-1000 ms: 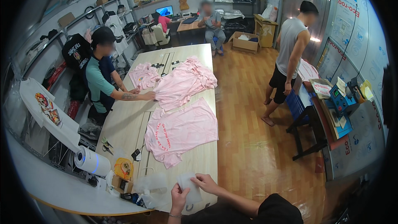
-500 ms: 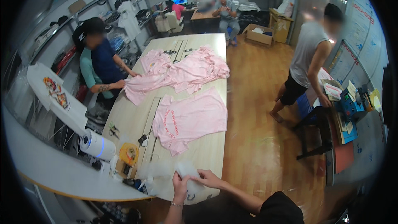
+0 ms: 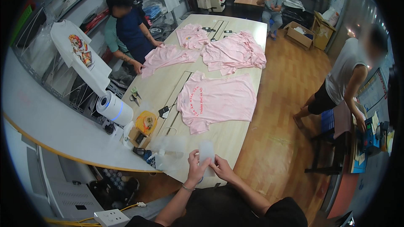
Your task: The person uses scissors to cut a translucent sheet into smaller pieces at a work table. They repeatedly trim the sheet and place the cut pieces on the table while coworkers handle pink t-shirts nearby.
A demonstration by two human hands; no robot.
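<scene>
Close to my body, at the near end of the table, both hands grip a translucent white plastic sheet (image 3: 206, 148), held upright and seemingly folded. My left hand (image 3: 197, 169) pinches its left side, and my right hand (image 3: 221, 170) has its right edge between thumb and fingers. More clear plastic (image 3: 169, 146) lies on the table just left of my hands. Beyond them a pink T-shirt (image 3: 221, 103) with red lettering is spread flat.
A pile of pink shirts (image 3: 235, 52) lies farther back. At left, a co-worker (image 3: 130, 38) handles another pink shirt (image 3: 168, 58). Scissors (image 3: 135, 96), a yellow bowl (image 3: 146, 123) and a white cylindrical device (image 3: 114, 107) line the left side. Another person (image 3: 343, 75) stands right beside a blue machine (image 3: 371, 132).
My view has shifted, moving the scene rightward. The plastic sheet now stands more upright between my hands. The co-worker's pink shirt has come apart from the pile. The person at right leans toward the machine.
</scene>
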